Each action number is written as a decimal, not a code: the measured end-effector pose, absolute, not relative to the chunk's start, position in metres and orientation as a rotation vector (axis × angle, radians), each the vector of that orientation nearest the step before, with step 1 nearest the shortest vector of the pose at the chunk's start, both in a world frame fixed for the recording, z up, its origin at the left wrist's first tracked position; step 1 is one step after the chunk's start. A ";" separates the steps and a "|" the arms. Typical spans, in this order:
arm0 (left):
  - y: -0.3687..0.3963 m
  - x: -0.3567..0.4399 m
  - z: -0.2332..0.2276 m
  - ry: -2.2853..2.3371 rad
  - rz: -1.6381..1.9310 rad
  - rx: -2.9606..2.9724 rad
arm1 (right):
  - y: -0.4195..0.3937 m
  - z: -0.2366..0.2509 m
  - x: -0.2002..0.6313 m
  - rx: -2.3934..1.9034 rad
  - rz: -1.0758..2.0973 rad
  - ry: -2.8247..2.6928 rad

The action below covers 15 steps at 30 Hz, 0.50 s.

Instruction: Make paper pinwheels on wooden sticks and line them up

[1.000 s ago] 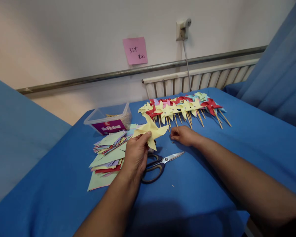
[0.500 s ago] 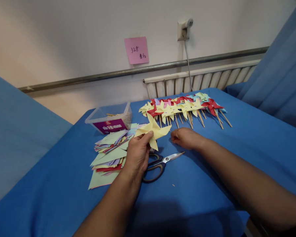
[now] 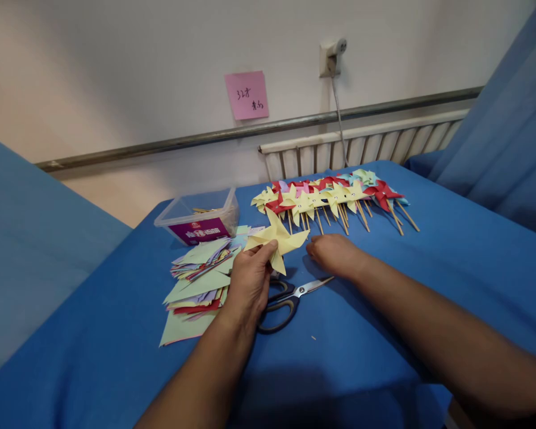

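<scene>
My left hand [image 3: 249, 280] pinches a folded yellow paper pinwheel head [image 3: 279, 239] and holds it just above the blue table [image 3: 429, 256]. My right hand [image 3: 335, 254] rests knuckles-up on the cloth to the right of it, fingers curled down toward the surface; whether it holds something small I cannot tell. Black-handled scissors [image 3: 286, 300] lie between and below my hands. A row of finished pinwheels on wooden sticks [image 3: 335, 195], yellow, red and pastel, lies beyond my hands.
A heap of cut coloured paper squares [image 3: 196, 280] lies left of my left hand. A clear plastic box [image 3: 199, 215] with a purple label stands behind it. A radiator [image 3: 361, 146] and a pink note [image 3: 246, 95] are on the wall.
My right hand has slid slightly toward me and left on the cloth, covering the small dark bit seen beside it earlier. My left hand keeps the yellow pinwheel nearly still.
</scene>
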<state>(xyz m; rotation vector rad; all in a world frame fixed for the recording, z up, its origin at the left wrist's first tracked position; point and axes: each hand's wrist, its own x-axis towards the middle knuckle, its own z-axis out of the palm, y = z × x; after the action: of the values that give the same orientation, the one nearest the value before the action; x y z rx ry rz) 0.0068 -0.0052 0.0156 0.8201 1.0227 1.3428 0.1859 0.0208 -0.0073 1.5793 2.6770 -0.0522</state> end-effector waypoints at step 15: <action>-0.008 0.009 0.015 1.099 1.363 0.878 | 0.006 -0.006 0.173 1.835 -0.189 2.557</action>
<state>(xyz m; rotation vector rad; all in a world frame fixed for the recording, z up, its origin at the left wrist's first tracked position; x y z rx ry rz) 0.0087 -0.0076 0.0148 0.8777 1.0986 1.3629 0.1733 0.0061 -0.0055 1.8351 2.5573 -0.1886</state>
